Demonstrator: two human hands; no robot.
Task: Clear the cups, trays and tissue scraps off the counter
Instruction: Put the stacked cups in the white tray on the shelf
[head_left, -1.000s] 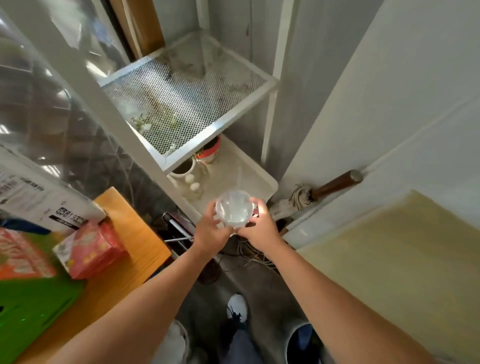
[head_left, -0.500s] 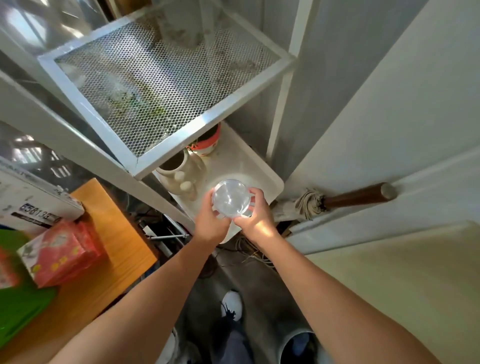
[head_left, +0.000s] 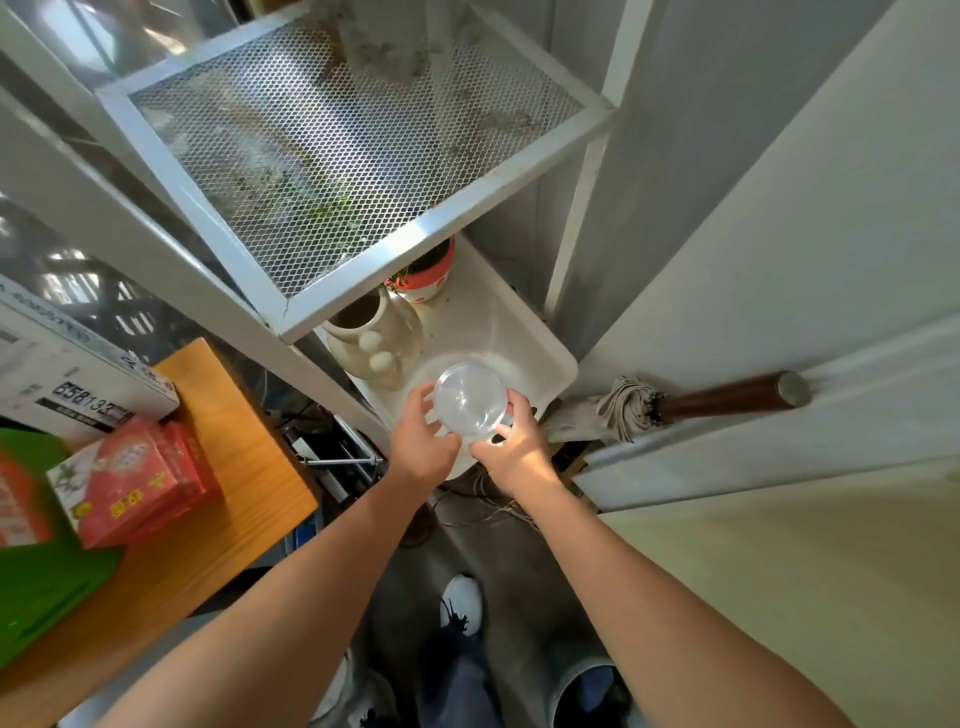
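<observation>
A clear plastic cup (head_left: 470, 397) is held upright between both of my hands, seen from above with its round mouth facing me. My left hand (head_left: 423, 447) grips its left side and my right hand (head_left: 514, 449) grips its right side. The cup hangs over the front part of a white tray shelf (head_left: 540, 348) low on a white metal rack. I cannot tell whether it touches the tray.
On the tray stand a cream jug (head_left: 371, 335) and a red-and-white plant pot (head_left: 428, 273). A mesh shelf (head_left: 332, 156) juts out above. A wooden table (head_left: 218, 499) with red boxes (head_left: 137, 480) is left. A folded umbrella (head_left: 701, 400) leans right.
The view has moved closer to the rack and tipped up. Both hands, still holding the cup, have moved forward over the white tray.
</observation>
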